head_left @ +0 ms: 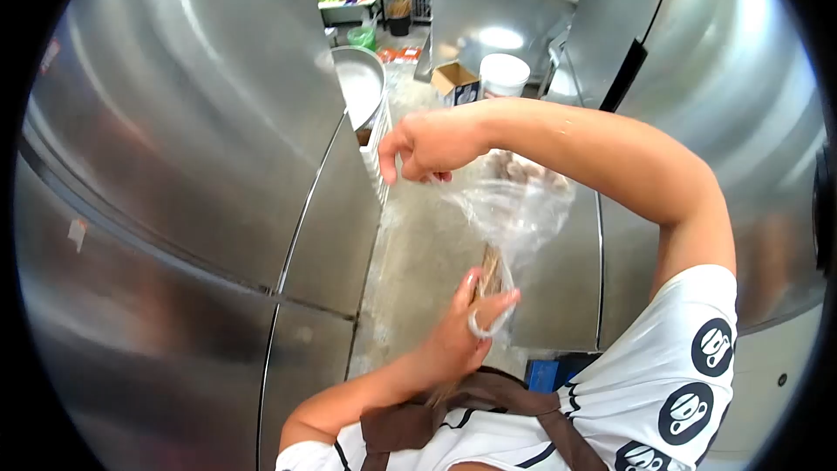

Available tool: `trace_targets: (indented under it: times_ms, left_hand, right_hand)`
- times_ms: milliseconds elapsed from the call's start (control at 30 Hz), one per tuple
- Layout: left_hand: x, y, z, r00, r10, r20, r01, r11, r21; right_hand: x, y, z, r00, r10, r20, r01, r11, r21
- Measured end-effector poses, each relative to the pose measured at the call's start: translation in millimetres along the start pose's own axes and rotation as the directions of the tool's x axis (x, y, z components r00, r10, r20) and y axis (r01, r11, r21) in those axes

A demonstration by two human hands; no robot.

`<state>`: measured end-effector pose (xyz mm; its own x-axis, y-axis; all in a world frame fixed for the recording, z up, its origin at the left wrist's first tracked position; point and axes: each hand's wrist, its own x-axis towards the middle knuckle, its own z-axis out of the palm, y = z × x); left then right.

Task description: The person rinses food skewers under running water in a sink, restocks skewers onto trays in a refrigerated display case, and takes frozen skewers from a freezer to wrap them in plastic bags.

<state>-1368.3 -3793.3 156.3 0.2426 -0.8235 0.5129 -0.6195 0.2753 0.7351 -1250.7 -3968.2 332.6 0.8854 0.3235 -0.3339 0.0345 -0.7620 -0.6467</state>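
A clear plastic bag (523, 214) with pale brownish pieces inside its upper part hangs between my hands. My right hand (440, 144) is raised at the upper middle, bent over with its fingers closed on the bag's edge. Lower down, my left hand (462, 323) is wrapped round a bundle of thin brown sticks (491, 270). The lower end of the bag lies against the sticks, and a whitish loop of plastic hangs by the left thumb.
Steel doors (200, 166) stand close on the left and more steel panels (750, 166) on the right. Ahead on the floor are a cardboard box (456, 83), a white bucket (504, 75) and a stack of white baskets (375, 148). Farther back is a table (349, 2).
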Motion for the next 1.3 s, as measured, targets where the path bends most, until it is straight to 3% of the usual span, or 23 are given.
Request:
trace_targets:
  times_ms: [67, 167, 233, 300, 367, 500, 567, 633, 700, 733, 767, 800, 833, 900, 967, 1000, 1033, 1100, 1133, 1167, 1233, 1267, 1300]
  left_hand:
    - [-4.5, 0.9, -8.1, 0.996, 0.088, -0.011, -0.088, 0.996, -0.021]
    - [-13.5, 3.4, -20.4, 0.985, 0.15, -0.083, -0.158, 0.983, -0.091]
    - [-18.3, 4.3, -28.1, 0.946, 0.141, -0.292, -0.246, 0.899, -0.362]
    - [-24.7, 7.0, -34.6, 0.925, 0.166, -0.342, -0.299, 0.872, -0.387]
    - [-30.7, 11.7, -35.6, 0.915, -0.028, -0.403, -0.245, 0.754, -0.609]
    - [-37.8, 8.8, -49.6, 0.87, -0.061, -0.489, -0.204, 0.859, -0.47]
    - [-41.3, 7.0, -49.3, 0.828, -0.109, -0.55, -0.131, 0.916, -0.379]
    - [-40.6, 7.0, -49.1, 0.774, -0.201, -0.6, -0.135, 0.874, -0.467]
    - [-43.4, 1.8, -45.1, 0.727, -0.257, -0.637, -0.066, 0.897, -0.437]
    - [-46.4, 0.7, -43.7, 0.699, -0.271, -0.661, -0.031, 0.913, -0.407]
    - [-49.4, 0.6, -43.0, 0.694, -0.286, -0.661, -0.003, 0.917, -0.399]
    - [-50.8, 1.4, -42.0, 0.725, -0.272, -0.633, 0.072, 0.943, -0.323]
    - [-49.2, 0.5, -41.7, 0.756, -0.26, -0.6, 0.134, 0.96, -0.247]
    - [-41.8, 2.7, -45.9, 0.754, -0.204, -0.625, 0.115, 0.977, -0.181]
    - [-36.8, 5.0, -50.0, 0.692, -0.154, -0.706, 0.086, 0.988, -0.131]
    - [-35.3, 4.6, -51.3, 0.675, -0.111, -0.73, 0.09, 0.994, -0.069]
    - [-35.9, 3.4, -52.3, 0.673, -0.11, -0.731, 0.089, 0.994, -0.067]
    - [-34.9, 0.7, -53.8, 0.547, -0.248, -0.8, 0.054, 0.963, -0.262]
    - [-31.7, -2.0, -52.2, 0.491, -0.341, -0.801, -0.021, 0.915, -0.403]
    - [-28.9, -0.3, -50.9, 0.491, -0.342, -0.801, -0.02, 0.915, -0.402]
    - [-24.7, 6.8, -48.0, 0.552, -0.589, -0.59, -0.019, 0.699, -0.715]
    - [-25.3, -4.5, -40.9, 0.603, -0.485, -0.634, 0.016, 0.802, -0.598]
    - [-24.6, -8.7, -44.1, 0.605, -0.476, -0.638, 0.006, 0.804, -0.594]
  right_hand:
    - [8.2, 4.9, -15.2, 0.955, 0.083, 0.285, -0.094, 0.995, 0.026]
    - [-0.8, 33.9, -57.4, 0.904, 0.153, 0.398, -0.218, 0.968, 0.122]
    - [-15.3, 53.7, -74.0, 0.881, 0.09, 0.464, -0.235, 0.935, 0.265]
    - [-26.9, 65.0, -69.0, 0.874, 0.005, 0.486, -0.238, 0.877, 0.419]
    - [-34.3, 80.3, -43.7, 0.927, -0.057, 0.371, -0.175, 0.809, 0.561]
    - [-27.0, 90.1, 66.4, 0.976, -0.119, -0.184, 0.211, 0.734, 0.645]
    - [-23.2, 89.5, 123.1, 0.887, -0.13, -0.444, 0.364, 0.788, 0.497]
    - [-18.3, 83.7, 171.1, 0.75, -0.131, -0.648, 0.407, 0.864, 0.297]
    - [-18.1, 75.8, 194.8, 0.632, 0.059, -0.773, 0.395, 0.833, 0.387]
    - [-20.0, 67.1, 203.1, 0.546, 0.269, -0.793, 0.439, 0.714, 0.545]
    - [-20.2, 63.6, 205.9, 0.562, 0.276, -0.78, 0.444, 0.695, 0.565]
    - [-21.3, 62.3, 202.8, 0.375, 0.019, -0.927, 0.447, 0.872, 0.199]
    - [-22.8, 59.3, 199.5, 0.194, -0.285, -0.939, 0.355, 0.912, -0.204]
    - [-23.4, 46.1, 204.7, 0.243, -0.237, -0.94, 0.364, 0.921, -0.138]
    - [-21.2, 43.3, 210.0, 0.322, 0.028, -0.946, 0.547, 0.811, 0.21]
    - [-20.1, 48.0, 215.1, 0.437, 0.133, -0.89, 0.6, 0.694, 0.398]
    - [-16.4, 54.2, 223.7, 0.437, 0.13, -0.89, 0.601, 0.694, 0.397]
    - [-7.7, 65.8, 240.1, 0.589, 0.292, -0.753, 0.57, 0.51, 0.644]
    - [-3.8, 66.3, 247.8, 0.661, 0.315, -0.681, 0.502, 0.489, 0.714]
    - [4.9, 67.3, 252.8, 0.661, 0.315, -0.681, 0.502, 0.488, 0.714]
    - [27.0, 70.5, 268.1, 0.965, 0.184, -0.184, 0.195, -0.043, 0.98]
    - [42.6, 81.0, 291.2, 0.963, 0.141, -0.228, 0.244, -0.11, 0.963]
    - [47.5, 80.6, 294.1, 0.961, 0.117, -0.252, 0.266, -0.136, 0.954]
